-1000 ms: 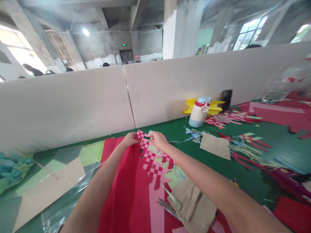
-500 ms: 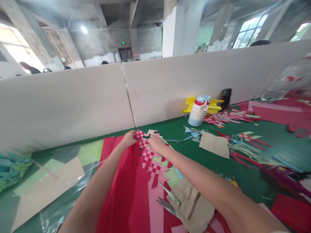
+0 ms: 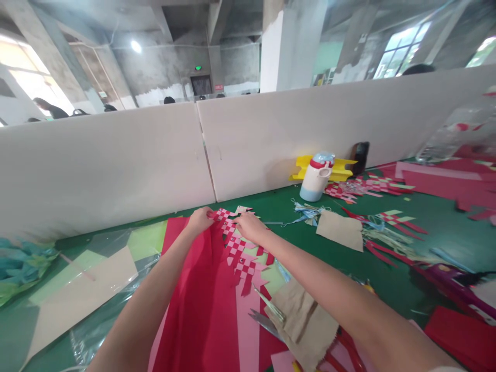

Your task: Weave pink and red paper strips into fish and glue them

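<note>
Several fish woven from red and pink paper strips lie in a slanting row on large red paper sheets. At the far end is the top woven paper fish (image 3: pixel 223 213), chequered, with a small eye. My left hand (image 3: pixel 200 220) is closed at its left end, fingertips pinched on a red tip. My right hand (image 3: pixel 250 228) pinches its right side, the wrist crossing over pale green paper. Closer to me lie another chequered fish (image 3: pixel 235 247) and one more below it (image 3: pixel 246 264). The red paper (image 3: pixel 201 305) stretches toward me beneath both arms.
Scissors (image 3: pixel 265 324) lie partly under brown cloth (image 3: pixel 302 320) at right. A white bottle (image 3: pixel 314 181) stands by the white partition (image 3: pixel 294 134). Beige cloth (image 3: pixel 341 230), raffia strands and a purple tool (image 3: pixel 453 284) lie further right. Beige card (image 3: pixel 93 279) and clear plastic lie left.
My left hand has shifted slightly left, so more of the top fish's left end shows. My right hand stays almost where it was. The view has moved slightly.
</note>
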`<act>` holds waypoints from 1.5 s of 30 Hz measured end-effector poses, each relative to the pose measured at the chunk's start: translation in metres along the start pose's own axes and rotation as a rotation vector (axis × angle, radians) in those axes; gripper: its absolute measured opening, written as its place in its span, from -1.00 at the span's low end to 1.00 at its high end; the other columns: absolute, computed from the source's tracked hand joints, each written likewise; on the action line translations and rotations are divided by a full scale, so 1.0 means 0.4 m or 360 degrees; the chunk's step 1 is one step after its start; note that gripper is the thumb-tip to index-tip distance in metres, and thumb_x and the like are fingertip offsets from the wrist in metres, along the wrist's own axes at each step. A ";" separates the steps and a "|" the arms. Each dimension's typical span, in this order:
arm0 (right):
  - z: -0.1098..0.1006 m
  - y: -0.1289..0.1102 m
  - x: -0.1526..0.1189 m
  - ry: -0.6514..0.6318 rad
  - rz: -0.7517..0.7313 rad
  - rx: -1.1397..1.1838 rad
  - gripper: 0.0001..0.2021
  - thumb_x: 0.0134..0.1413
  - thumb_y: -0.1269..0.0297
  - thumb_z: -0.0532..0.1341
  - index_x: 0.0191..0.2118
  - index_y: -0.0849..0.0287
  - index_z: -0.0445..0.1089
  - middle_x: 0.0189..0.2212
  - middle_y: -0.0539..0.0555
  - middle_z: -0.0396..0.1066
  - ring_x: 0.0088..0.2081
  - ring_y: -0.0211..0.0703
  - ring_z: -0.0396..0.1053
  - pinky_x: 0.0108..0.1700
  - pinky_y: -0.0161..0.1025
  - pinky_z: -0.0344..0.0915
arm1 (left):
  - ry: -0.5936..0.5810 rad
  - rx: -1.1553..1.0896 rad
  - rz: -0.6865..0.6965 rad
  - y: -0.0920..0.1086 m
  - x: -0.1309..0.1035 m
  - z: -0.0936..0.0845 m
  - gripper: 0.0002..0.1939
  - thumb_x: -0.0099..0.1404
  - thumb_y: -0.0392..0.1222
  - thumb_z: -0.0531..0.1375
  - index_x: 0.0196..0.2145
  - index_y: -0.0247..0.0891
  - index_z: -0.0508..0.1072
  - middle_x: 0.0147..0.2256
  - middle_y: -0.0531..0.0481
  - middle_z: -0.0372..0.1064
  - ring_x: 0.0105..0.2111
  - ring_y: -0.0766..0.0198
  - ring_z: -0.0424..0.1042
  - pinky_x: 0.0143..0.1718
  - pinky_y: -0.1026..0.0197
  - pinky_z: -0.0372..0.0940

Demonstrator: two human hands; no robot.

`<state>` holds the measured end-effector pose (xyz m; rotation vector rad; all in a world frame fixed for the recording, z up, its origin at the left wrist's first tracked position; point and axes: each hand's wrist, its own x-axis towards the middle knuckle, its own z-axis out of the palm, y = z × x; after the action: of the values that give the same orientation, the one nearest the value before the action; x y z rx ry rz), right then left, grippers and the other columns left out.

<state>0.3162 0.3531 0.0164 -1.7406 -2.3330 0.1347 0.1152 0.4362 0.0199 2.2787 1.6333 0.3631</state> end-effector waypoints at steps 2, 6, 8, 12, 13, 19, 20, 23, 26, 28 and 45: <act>-0.005 0.006 -0.003 0.0027 0.0022 0.0027 -0.66 0.20 0.34 0.09 0.03 0.18 0.46 -0.08 0.26 0.43 0.01 0.03 0.33 0.05 -0.19 0.17 | -0.0026 0.0008 -0.0008 0.004 -0.012 -0.006 -0.70 0.32 -0.08 0.15 -0.06 -0.30 0.39 -0.09 -0.10 0.38 -0.14 0.20 0.41 -0.11 0.01 0.36; -0.025 0.008 -0.025 0.0064 0.0065 0.0083 -0.69 0.19 0.36 0.09 -0.05 0.20 0.51 -0.10 0.26 0.46 -0.02 0.02 0.37 0.01 -0.21 0.20 | -0.0109 0.0040 -0.0025 0.016 -0.046 -0.026 -0.68 0.32 -0.07 0.15 -0.04 -0.29 0.38 -0.06 -0.11 0.36 -0.12 0.18 0.40 -0.11 0.01 0.37; -0.041 0.004 -0.043 0.0079 0.0081 0.0120 -0.71 0.19 0.36 0.09 -0.11 0.21 0.54 -0.13 0.25 0.48 -0.05 0.00 0.40 -0.02 -0.23 0.22 | -0.0165 0.0055 -0.0028 0.024 -0.070 -0.038 -0.67 0.32 -0.07 0.15 -0.03 -0.28 0.38 -0.05 -0.11 0.36 -0.12 0.18 0.40 -0.11 0.01 0.37; -0.081 -0.015 -0.093 0.0090 0.0102 0.0226 -0.73 0.19 0.36 0.09 -0.18 0.18 0.55 -0.17 0.17 0.53 -0.10 -0.08 0.43 -0.09 -0.31 0.25 | -0.0274 0.0049 -0.0021 0.047 -0.142 -0.061 -0.68 0.32 -0.07 0.15 -0.03 -0.27 0.38 -0.03 -0.11 0.35 -0.11 0.17 0.40 -0.11 0.02 0.37; -0.090 -0.020 -0.109 0.0085 0.0110 0.0255 -0.73 0.19 0.37 0.09 -0.18 0.16 0.55 -0.17 0.14 0.53 -0.10 -0.10 0.44 -0.11 -0.32 0.25 | -0.0300 0.0038 -0.0019 0.053 -0.166 -0.064 -0.68 0.32 -0.07 0.15 -0.03 -0.27 0.38 -0.03 -0.11 0.35 -0.11 0.17 0.40 -0.11 0.02 0.37; -0.114 -0.056 -0.236 0.0003 0.0139 0.0406 -0.71 0.13 0.46 0.10 -0.18 0.14 0.56 -0.20 0.07 0.56 -0.16 -0.16 0.48 -0.18 -0.36 0.29 | -0.0465 -0.0028 -0.0040 0.092 -0.352 -0.061 -0.69 0.33 -0.07 0.14 -0.04 -0.28 0.38 -0.07 -0.10 0.37 -0.17 0.21 0.42 -0.17 0.07 0.39; -0.114 -0.063 -0.260 -0.0006 0.0133 0.0423 -0.70 0.12 0.48 0.09 -0.18 0.14 0.56 -0.20 0.07 0.56 -0.16 -0.16 0.48 -0.17 -0.36 0.29 | -0.0478 -0.0022 -0.0044 0.099 -0.388 -0.058 -0.70 0.33 -0.07 0.14 -0.05 -0.28 0.39 -0.09 -0.10 0.38 -0.18 0.22 0.42 -0.18 0.07 0.39; -0.111 -0.091 -0.334 -0.0011 0.0097 0.0462 -0.69 0.10 0.51 0.09 -0.18 0.15 0.55 -0.16 0.08 0.55 -0.12 -0.15 0.46 -0.13 -0.35 0.29 | -0.0450 0.0017 -0.0040 0.120 -0.497 -0.047 -0.73 0.33 -0.07 0.15 -0.12 -0.29 0.42 -0.14 -0.07 0.40 -0.20 0.24 0.42 -0.17 0.08 0.38; -0.103 -0.131 -0.408 0.0005 0.0035 0.0501 -0.70 0.10 0.50 0.10 -0.18 0.17 0.55 -0.17 0.11 0.55 -0.13 -0.13 0.46 -0.10 -0.31 0.28 | -0.0335 0.0041 -0.0015 0.140 -0.602 -0.028 -0.83 0.28 -0.14 0.18 -0.22 -0.27 0.46 -0.20 -0.09 0.45 -0.21 0.22 0.43 -0.15 0.12 0.33; -0.097 -0.162 -0.455 0.0020 -0.0021 0.0537 -0.70 0.10 0.50 0.10 -0.17 0.17 0.55 -0.18 0.11 0.54 -0.13 -0.14 0.45 -0.08 -0.30 0.27 | -0.0238 0.0058 -0.0023 0.153 -0.665 -0.012 -0.86 0.24 -0.21 0.17 -0.25 -0.23 0.49 -0.22 -0.13 0.48 -0.21 0.16 0.45 -0.18 0.17 0.30; -0.078 -0.445 -0.645 -0.0024 -0.0263 0.1089 -0.78 0.13 0.38 0.15 -0.16 0.14 0.52 -0.19 0.04 0.55 -0.20 -0.20 0.46 -0.13 -0.30 0.30 | 0.0492 0.0577 -0.0979 0.000 -1.062 -0.065 -0.42 0.22 0.06 0.10 0.05 -0.44 0.25 -0.03 -0.47 0.29 0.05 -0.26 0.23 -0.05 -0.11 0.18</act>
<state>0.2270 0.0529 0.0512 -1.2042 -2.0673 0.8077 -0.0292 0.0363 0.0338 1.8552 2.6272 0.2896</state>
